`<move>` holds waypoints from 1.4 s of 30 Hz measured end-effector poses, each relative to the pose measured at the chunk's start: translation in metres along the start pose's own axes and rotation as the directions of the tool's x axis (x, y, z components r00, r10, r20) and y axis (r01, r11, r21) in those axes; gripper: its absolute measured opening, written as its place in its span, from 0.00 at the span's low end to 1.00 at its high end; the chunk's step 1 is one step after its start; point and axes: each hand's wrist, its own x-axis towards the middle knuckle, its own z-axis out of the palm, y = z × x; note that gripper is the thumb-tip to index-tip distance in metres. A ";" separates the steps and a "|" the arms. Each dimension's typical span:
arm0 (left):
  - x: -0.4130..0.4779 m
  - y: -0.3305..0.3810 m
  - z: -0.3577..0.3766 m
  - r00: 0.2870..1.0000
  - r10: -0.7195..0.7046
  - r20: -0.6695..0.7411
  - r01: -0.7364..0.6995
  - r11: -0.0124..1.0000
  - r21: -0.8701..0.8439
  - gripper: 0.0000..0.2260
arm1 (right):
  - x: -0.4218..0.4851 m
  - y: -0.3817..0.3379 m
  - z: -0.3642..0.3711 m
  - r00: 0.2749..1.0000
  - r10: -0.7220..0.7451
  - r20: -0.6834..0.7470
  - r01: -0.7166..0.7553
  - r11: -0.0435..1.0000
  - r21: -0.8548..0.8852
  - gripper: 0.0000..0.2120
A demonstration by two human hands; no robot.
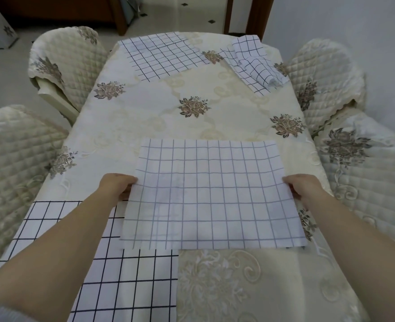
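Note:
A white cloth with a thin grey grid [210,196] is spread flat in front of me, its pale side up. My left hand [117,185] grips its left edge and my right hand [304,185] grips its right edge, fingers tucked under the fabric. The cloth overlaps a second white cloth with a bold black grid [112,275] lying flat at the near left of the table.
The table carries a cream floral tablecloth [191,108]. A flat checked cloth [161,54] lies at the far middle, and a crumpled pile of checked cloths [253,63] at the far right. Quilted chairs stand at left [64,63] and right [319,77].

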 end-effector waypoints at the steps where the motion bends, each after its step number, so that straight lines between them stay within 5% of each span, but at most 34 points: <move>1: -0.002 0.003 0.000 1.000 0.000 0.011 0.000 1.000 -0.008 0.07 | -0.002 -0.003 0.000 1.000 0.007 0.012 -0.008 0.999 0.047 0.04; 9: -0.022 0.038 0.011 0.995 0.033 0.089 -0.024 0.995 -0.098 0.05 | -0.025 -0.037 0.009 0.986 -0.033 0.162 -0.007 0.971 0.240 0.02; 28: -0.149 0.091 0.110 0.900 0.291 0.325 -0.239 0.952 -0.191 0.01 | -0.147 -0.090 0.087 0.890 -0.325 0.320 0.220 0.921 0.322 0.04; 34: -0.157 0.084 0.121 0.901 0.272 0.337 -0.198 0.951 -0.237 0.02 | -0.152 -0.083 0.091 0.886 -0.345 0.309 0.243 0.914 0.325 0.02; 39: -0.157 0.081 0.121 0.887 0.230 0.400 -0.097 0.940 -0.326 0.13 | -0.156 -0.082 0.089 0.908 -0.317 0.274 0.243 0.931 0.272 0.18; 42: -0.157 0.080 0.121 0.881 0.217 0.420 -0.075 0.941 -0.329 0.16 | -0.160 -0.083 0.087 0.909 -0.331 0.253 0.281 0.935 0.214 0.16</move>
